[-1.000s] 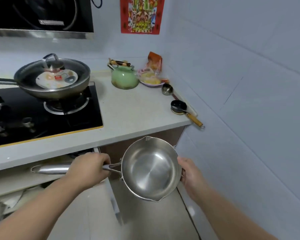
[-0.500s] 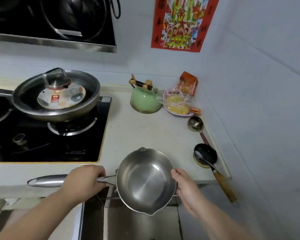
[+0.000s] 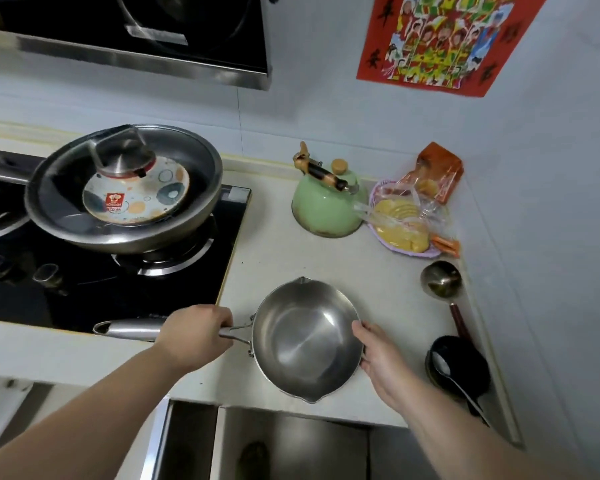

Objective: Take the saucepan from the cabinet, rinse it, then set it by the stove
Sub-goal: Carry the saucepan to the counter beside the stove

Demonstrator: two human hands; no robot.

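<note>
A small steel saucepan (image 3: 305, 341) with two pour spouts sits level over the pale counter (image 3: 284, 258), just right of the black glass stove (image 3: 84, 289). Whether it touches the counter I cannot tell. My left hand (image 3: 196, 336) is closed around its long steel handle, which points left. My right hand (image 3: 378, 355) grips the pan's right rim, fingers against the wall. The pan is empty and shiny inside.
A large frying pan (image 3: 125, 188) with a patterned lid sits on the right burner. A green kettle (image 3: 328, 206), a bagged plate of food (image 3: 406, 226), a steel ladle (image 3: 442, 282) and a black ladle (image 3: 458, 365) line the counter's right side. An open cabinet (image 3: 267, 441) gapes below.
The saucepan has risen from in front of the cabinet, below the counter edge, up over the counter beside the stove. Both hands kept their grip.
</note>
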